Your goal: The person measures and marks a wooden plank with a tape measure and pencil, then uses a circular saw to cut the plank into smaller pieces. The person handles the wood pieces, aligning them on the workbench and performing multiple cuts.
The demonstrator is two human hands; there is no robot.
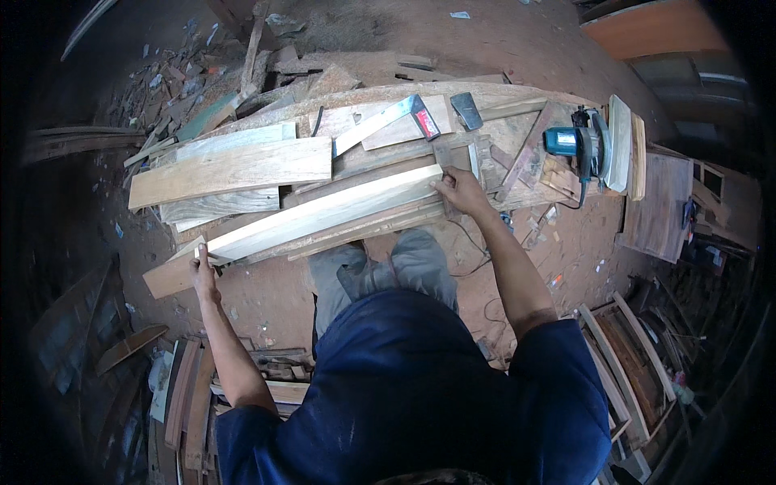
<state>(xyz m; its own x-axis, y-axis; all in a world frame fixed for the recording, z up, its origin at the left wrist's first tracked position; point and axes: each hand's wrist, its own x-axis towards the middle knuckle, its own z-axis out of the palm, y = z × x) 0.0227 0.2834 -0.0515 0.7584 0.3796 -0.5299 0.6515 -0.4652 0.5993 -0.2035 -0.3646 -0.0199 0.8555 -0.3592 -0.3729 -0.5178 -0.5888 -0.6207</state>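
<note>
A long pale board [323,208] lies slanting across darker planks on the bench. My left hand [205,271] grips its left end, fingers closed around it beside a short brown board end [167,279]. My right hand [459,191] holds the board's right end with thumb and fingers pinched on it. Behind it sit a wide plank [230,172], a flat silver tool with a red-and-blue handle [424,117] and a small dark block [466,111]. A teal circular saw [570,141] rests at the bench's right, its cord hanging down.
Scrap wood [186,93] is piled behind the bench on a dirt floor. A wooden panel [655,206] stands at the right. Stacked boards [187,396] and wooden frames [626,364] lie behind me on both sides. Loose cables [469,271] trail near my legs.
</note>
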